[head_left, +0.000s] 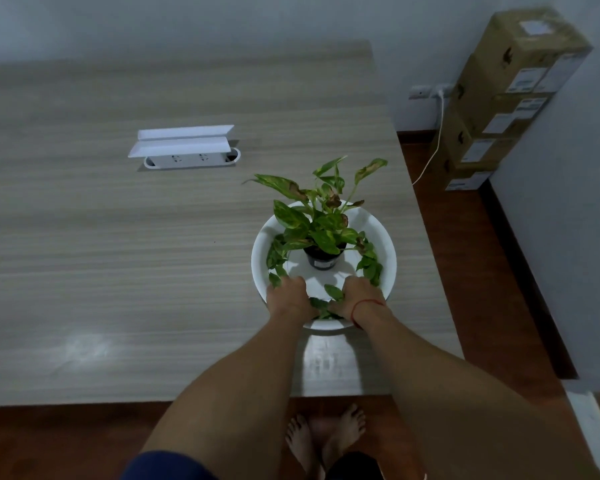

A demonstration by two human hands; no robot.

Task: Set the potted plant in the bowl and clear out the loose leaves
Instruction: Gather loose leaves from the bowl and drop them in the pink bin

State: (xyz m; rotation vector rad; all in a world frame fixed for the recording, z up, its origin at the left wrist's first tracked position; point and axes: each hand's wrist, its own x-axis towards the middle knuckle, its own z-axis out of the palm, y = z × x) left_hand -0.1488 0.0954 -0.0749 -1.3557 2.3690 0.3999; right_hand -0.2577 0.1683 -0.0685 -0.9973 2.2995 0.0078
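A small black pot (322,259) with a green, brown-tipped plant (321,216) stands upright in the middle of a white bowl (387,251) near the table's right edge. Loose green leaves (371,265) lie around the pot along the bowl's inner wall. My left hand (286,294) reaches into the bowl's near left side, its fingers curled over leaves there. My right hand (357,294), with a red string on the wrist, rests in the near right side, fingers closed around leaves between the two hands. What the fingertips hold is partly hidden.
The wooden table (118,254) has an open white socket box (187,147) at its middle. Its right edge runs just beside the bowl. Stacked cardboard boxes (499,109) stand by the wall at right. My bare feet (326,434) are on the floor below.
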